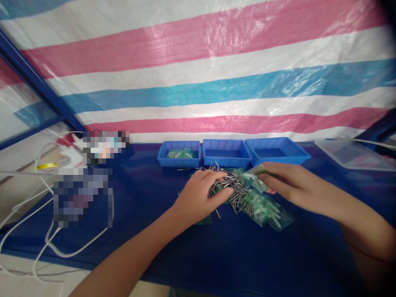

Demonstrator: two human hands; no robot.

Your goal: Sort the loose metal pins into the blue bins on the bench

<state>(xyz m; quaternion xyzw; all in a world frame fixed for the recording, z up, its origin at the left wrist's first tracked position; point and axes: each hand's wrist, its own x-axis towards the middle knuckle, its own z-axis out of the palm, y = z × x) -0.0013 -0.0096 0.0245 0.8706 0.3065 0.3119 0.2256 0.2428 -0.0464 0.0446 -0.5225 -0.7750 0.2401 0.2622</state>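
A heap of thin metal pins that look like rivets (235,190) lies on the blue tabletop. My left hand (199,194) rests at the heap's left side, thumb and fingers apart with some pins in the gap between them. My right hand (286,181) is closed, pinching a small clear plastic bag (255,181) with pale pieces in it at the heap's right edge. More clear bags of green and white pieces (262,210) lie just below that hand. Part of the heap is hidden behind my left hand.
Behind the heap stand a blue bin (179,163) with similar small bags in it, a middle blue bin (227,161) and a right blue bin (278,159). A translucent lid or tray (352,159) lies far right. White cables (74,255) run across the table's left side.
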